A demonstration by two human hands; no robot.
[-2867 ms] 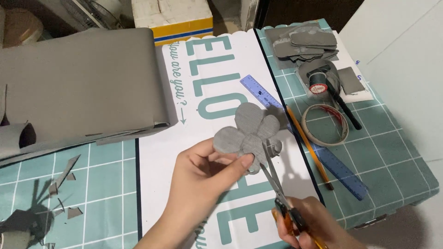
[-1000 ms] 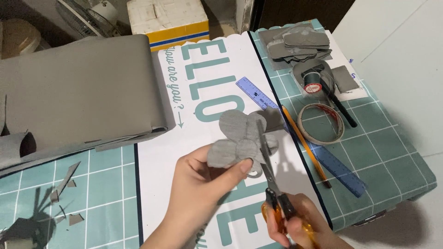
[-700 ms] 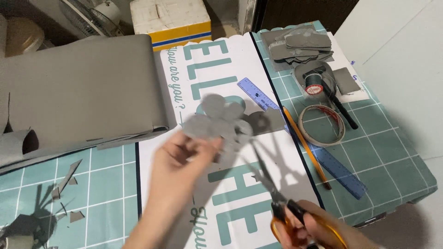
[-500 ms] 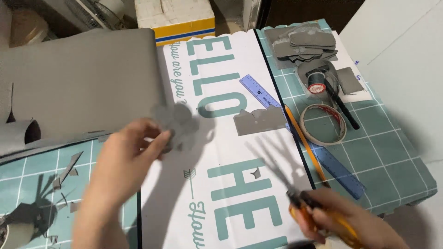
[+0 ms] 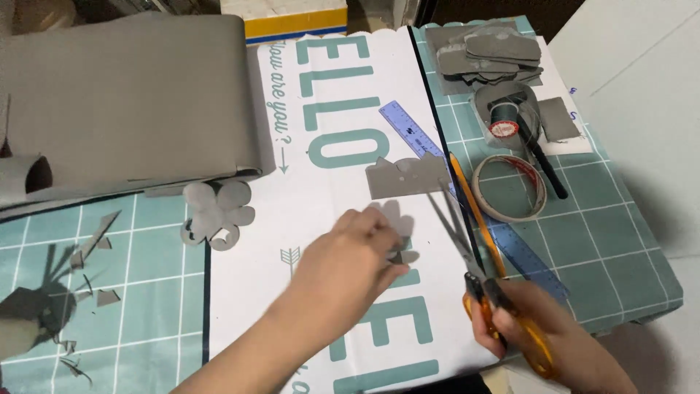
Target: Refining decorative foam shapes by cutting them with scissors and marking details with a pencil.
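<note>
Right hand point(image 5: 543, 328) grips orange-handled scissors point(image 5: 474, 252); left hand point(image 5: 346, 266) hovers empty, fingers loose.

The 2 hands sit apart over the white printed sheet point(image 5: 328, 190). The grey flower-shaped felt cutout point(image 5: 216, 213) lies left of them at the sheet's edge on the teal cutting mat point(image 5: 131, 277), below the grey felt roll point(image 5: 131, 95). A scalloped grey felt strip point(image 5: 405, 176) lies above the left hand.

Pretty bright, even indoor light from overhead, colours look clean. Dark spiky shadow falls on the green cutting mat point(image 5: 146, 292) at lower left. The left hand point(image 5: 343, 266) is smeared with motion blur and throws a soft shadow on the white paper sheet point(image 5: 321, 190). The right hand point(image 5: 561, 343) with the scissors point(image 5: 485, 277) is a bit soft too. Top edge goes dim.
</note>
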